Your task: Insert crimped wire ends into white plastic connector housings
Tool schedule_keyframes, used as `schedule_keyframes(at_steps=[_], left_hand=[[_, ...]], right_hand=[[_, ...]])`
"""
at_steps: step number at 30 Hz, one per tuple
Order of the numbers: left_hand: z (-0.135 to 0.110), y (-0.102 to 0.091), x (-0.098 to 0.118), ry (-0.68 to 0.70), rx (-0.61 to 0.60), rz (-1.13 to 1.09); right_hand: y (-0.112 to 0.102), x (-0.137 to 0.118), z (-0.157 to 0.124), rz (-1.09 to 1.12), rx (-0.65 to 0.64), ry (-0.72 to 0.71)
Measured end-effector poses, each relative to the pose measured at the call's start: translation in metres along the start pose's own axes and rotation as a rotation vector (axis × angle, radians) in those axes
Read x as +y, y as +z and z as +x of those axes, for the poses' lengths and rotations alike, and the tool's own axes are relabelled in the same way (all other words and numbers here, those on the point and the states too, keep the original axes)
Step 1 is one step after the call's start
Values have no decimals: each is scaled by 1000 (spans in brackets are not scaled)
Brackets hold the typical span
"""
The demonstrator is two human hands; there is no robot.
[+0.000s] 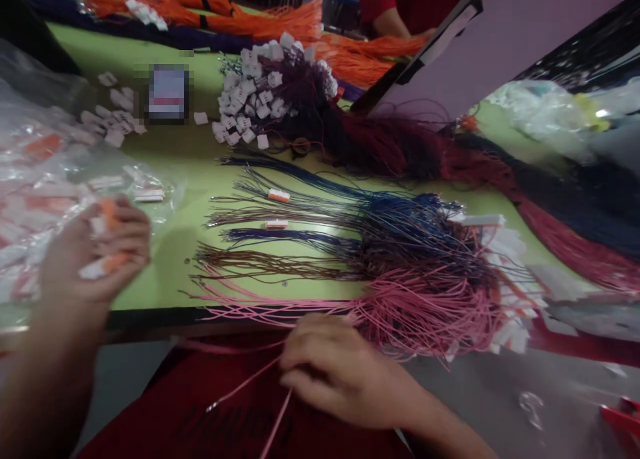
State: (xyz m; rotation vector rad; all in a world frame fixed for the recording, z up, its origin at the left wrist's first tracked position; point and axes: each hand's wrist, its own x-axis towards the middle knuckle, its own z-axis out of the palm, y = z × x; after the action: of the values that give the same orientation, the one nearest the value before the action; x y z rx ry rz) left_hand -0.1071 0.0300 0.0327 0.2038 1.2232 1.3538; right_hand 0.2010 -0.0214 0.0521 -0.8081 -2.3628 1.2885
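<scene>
My left hand [75, 259] is over the left side of the table, its fingers curled around a few orange-and-white connector housings [104, 266]. At the table's front edge, my right hand [345, 372] is closed on pink wires [243, 383]; one loose end with a metal terminal points left, and another hangs down over my lap. Beyond it lies a bundle of pink wires [420, 306]. Brown wires [270, 264], purple wires [300, 236] and dark blue wires [305, 172] are laid out in rows. Two orange-and-white connectors [279, 196] rest among them.
Clear plastic bags [30, 179] of connectors cover the left side. White connectors on dark red and black wires [350, 129] lie behind. A pixelated rectangle [169, 92] is at back left, orange wire bundles [270, 22] at the back. Another person's arm [393, 22] shows beyond a slanted panel [495, 39].
</scene>
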Motion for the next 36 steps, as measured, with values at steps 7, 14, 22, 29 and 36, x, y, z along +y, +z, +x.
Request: schedule_keyframes(at_steps=[7,14,22,29,36], left_hand=[[-17,46,-73,-595,-199,-182],[-22,42,-97,-481,-332,114],[-29,47,-102,-440,-430,230],[-32,53,-101,-390,-252,214],[-33,50,-105,-337,-214,274]], right_hand=[[7,30,31,-124,154,379],[-22,5,31,446,146,250],[-1,41,46,328,473,506],[12,53,38,115,572,382],[19,48,30,4,557,343]])
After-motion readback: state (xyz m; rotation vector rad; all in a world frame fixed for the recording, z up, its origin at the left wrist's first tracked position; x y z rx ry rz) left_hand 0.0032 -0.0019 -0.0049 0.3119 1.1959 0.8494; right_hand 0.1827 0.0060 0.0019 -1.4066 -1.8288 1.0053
